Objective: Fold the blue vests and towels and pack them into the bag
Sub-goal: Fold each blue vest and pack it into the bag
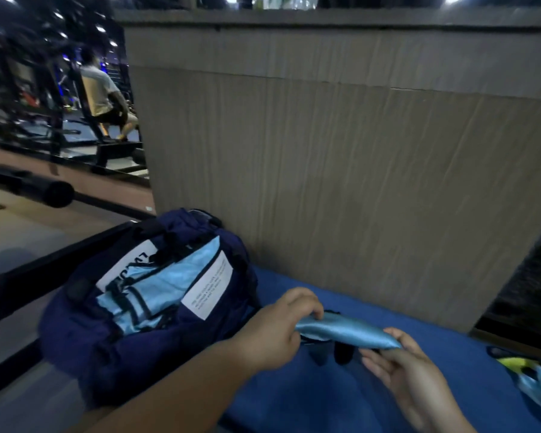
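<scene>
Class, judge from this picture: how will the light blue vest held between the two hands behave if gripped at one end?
The light blue vest probably flops: dark trim dangles beneath it. Its sheen suggests slippery fabric, so folds may slide open. It seems light: the left hand and right hand pinch its ends.

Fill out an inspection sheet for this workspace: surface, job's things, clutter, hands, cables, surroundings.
Surface: blue mat, with the bag at its left end.
Job's things: folded blue vest held above the mat; navy bag open, with light-blue cloth already inside.
Clutter: heap of blue and yellow cloth at the right edge; black tube on the floor to the left.
Hands: left hand grips the vest's left end; right hand pinches its right end.
Cables: nothing seen.
Surroundings: wood-grain panel behind the mat; gym machines and a seated person far left.
</scene>
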`<act>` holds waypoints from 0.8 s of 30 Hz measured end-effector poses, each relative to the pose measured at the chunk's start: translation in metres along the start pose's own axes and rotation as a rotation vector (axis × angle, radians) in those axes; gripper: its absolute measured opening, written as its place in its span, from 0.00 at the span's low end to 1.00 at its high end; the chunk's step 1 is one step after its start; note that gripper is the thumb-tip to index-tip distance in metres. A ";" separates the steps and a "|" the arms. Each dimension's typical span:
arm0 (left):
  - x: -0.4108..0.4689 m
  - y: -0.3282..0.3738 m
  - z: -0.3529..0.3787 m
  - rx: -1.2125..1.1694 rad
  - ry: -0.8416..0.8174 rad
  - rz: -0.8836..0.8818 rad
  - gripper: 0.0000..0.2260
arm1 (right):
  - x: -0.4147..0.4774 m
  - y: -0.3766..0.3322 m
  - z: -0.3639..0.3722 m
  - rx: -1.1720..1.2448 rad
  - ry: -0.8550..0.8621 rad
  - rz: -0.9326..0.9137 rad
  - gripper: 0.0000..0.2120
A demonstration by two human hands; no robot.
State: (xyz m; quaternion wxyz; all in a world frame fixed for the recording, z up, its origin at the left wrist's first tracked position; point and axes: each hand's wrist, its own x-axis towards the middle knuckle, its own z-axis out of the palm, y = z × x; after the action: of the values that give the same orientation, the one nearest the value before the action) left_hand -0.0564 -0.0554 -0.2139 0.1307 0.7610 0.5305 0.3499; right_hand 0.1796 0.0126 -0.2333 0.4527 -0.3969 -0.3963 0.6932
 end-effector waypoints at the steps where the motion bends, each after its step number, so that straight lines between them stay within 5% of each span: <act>1: -0.005 -0.005 -0.012 0.026 0.025 -0.001 0.23 | 0.001 0.001 0.013 0.044 -0.025 -0.004 0.11; 5: -0.024 -0.020 -0.066 0.104 0.121 -0.024 0.23 | 0.011 0.000 0.083 0.057 -0.118 -0.049 0.04; 15: -0.092 -0.079 -0.165 0.429 0.396 -0.185 0.26 | 0.050 -0.005 0.272 -0.148 -0.256 -0.144 0.12; 24: -0.112 -0.115 -0.176 0.230 0.167 -0.396 0.15 | 0.084 0.025 0.329 -1.034 -0.434 -0.462 0.15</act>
State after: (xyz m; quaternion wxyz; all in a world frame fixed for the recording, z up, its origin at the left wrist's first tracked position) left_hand -0.2786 -0.1403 -0.1971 0.0648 0.6205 0.7145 0.3166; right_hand -0.1507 0.0225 -0.1504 0.2490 -0.3187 -0.8409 0.3597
